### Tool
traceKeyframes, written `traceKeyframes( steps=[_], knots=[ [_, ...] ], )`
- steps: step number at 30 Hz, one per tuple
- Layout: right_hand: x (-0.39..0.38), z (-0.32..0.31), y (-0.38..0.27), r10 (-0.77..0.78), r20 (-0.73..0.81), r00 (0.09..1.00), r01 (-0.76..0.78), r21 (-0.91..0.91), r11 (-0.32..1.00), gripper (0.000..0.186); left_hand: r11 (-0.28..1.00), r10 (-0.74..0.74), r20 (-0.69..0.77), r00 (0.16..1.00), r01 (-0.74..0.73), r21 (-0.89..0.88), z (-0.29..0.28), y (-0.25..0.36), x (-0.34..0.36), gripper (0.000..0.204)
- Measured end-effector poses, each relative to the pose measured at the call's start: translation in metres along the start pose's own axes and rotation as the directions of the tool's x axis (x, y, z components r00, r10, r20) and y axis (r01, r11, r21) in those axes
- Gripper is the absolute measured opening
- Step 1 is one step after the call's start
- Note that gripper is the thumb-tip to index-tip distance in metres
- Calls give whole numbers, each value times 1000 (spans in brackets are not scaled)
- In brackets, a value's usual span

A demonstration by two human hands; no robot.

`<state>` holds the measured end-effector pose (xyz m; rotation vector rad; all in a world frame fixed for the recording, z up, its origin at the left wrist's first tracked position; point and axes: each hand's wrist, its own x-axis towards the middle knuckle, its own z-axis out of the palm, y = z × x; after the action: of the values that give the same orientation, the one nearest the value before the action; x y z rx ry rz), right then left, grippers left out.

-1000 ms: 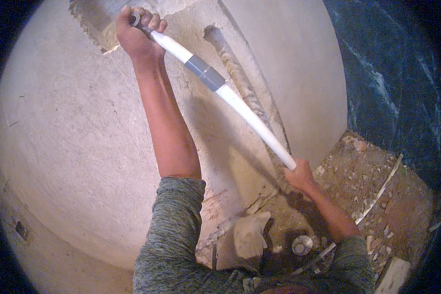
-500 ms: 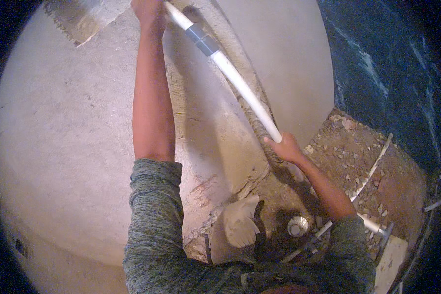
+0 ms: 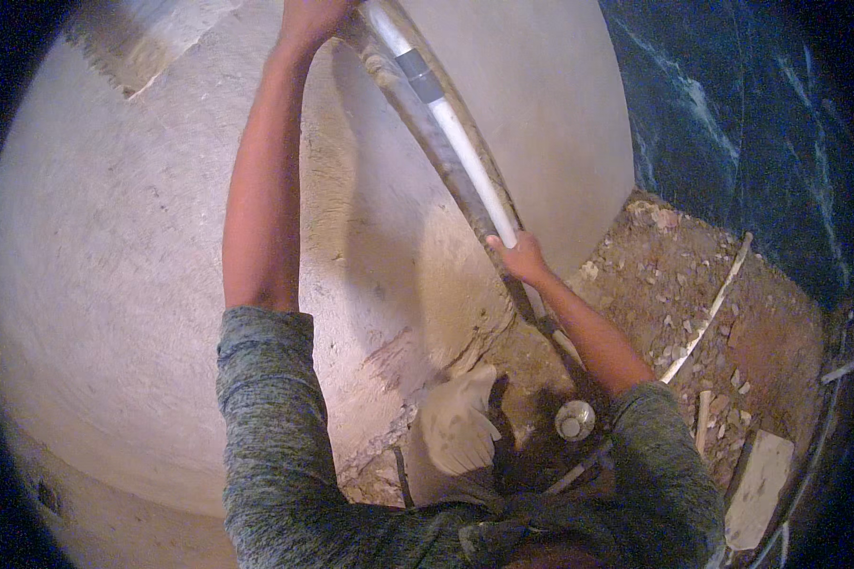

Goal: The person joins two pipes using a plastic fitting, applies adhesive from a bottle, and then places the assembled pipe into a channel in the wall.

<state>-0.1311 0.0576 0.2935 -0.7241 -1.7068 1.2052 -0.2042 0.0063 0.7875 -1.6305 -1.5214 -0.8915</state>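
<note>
A white plastic pipe (image 3: 473, 156) with a grey coupling (image 3: 419, 78) near its upper part lies along a long groove (image 3: 443, 171) cut into the plastered wall. My right hand (image 3: 522, 258) is closed around the pipe's lower part. At the top edge of the view, my left hand (image 3: 318, 17) is beside the upper part of the pipe, against the groove's edge. Its fingers are cut off by the picture, so their grip does not show. Below my right hand, another light length of pipe (image 3: 567, 343) shows low in the groove.
Rubble (image 3: 678, 275) covers the floor at the right, with a thin white strip (image 3: 712, 322) across it. A round clear container (image 3: 574, 420) sits below my right forearm. A pale board (image 3: 761, 484) lies at lower right. Dark veined panelling (image 3: 731, 123) covers the right-hand wall.
The pipe has moved into the groove, closer to the wall. My right hand has shifted up and slightly left with it, and my left hand slightly to the right.
</note>
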Motion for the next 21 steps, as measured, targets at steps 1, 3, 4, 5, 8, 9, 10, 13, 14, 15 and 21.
traceKeyframes(
  steps=[1, 3, 4, 5, 8, 9, 10, 13, 14, 15, 21],
  knots=[
    [4, 3, 13, 8, 1, 1000, -8, -56, 998, 52, 1000, 7, 12, 1000, -7, 5, 6, 0, -4, 36],
    [15, 10, 38, 16, 7, 1000, -15, -154, 988, 52, 999, 26, 34, 999, -27, 30, 11, 2, -5, 35],
    [20, 11, 49, 30, 16, 999, -27, -140, 990, 52, 992, 53, 32, 998, -56, 112, 13, 2, -5, 35],
    [22, 13, 51, 42, 31, 999, -38, -121, 992, 52, 976, 79, 34, 996, -84, 199, 14, -1, -5, 35],
    [24, 19, 46, 43, 94, 995, -36, -79, 996, 52, 916, 200, 21, 980, -194, 350, 13, -20, -11, 34],
    [25, 16, 43, 36, 109, 993, -28, -74, 997, 52, 897, 250, 8, 968, -235, 375, 13, -21, -13, 33],
    [28, 15, 42, 30, 126, 992, -21, -74, 997, 51, 896, 214, 41, 976, -213, 390, 13, -21, -12, 34],
    [36, 13, 56, 41, 159, 986, -28, -83, 996, 50, 886, 136, 120, 983, -175, 430, 18, -13, -14, 35],
    [40, 13, 65, 55, 159, 986, -41, -92, 995, 49, 878, 138, 130, 982, -182, 443, 22, -8, -20, 35],
    [42, 13, 69, 73, 160, 984, -58, -100, 993, 48, 871, 138, 143, 980, -189, 454, 25, -2, -26, 35],
    [37, 16, 65, 44, 257, 965, -8, -139, 990, 45, 826, 4, 142, 990, -83, 558, 33, 6, -47, 32]
  ],
)
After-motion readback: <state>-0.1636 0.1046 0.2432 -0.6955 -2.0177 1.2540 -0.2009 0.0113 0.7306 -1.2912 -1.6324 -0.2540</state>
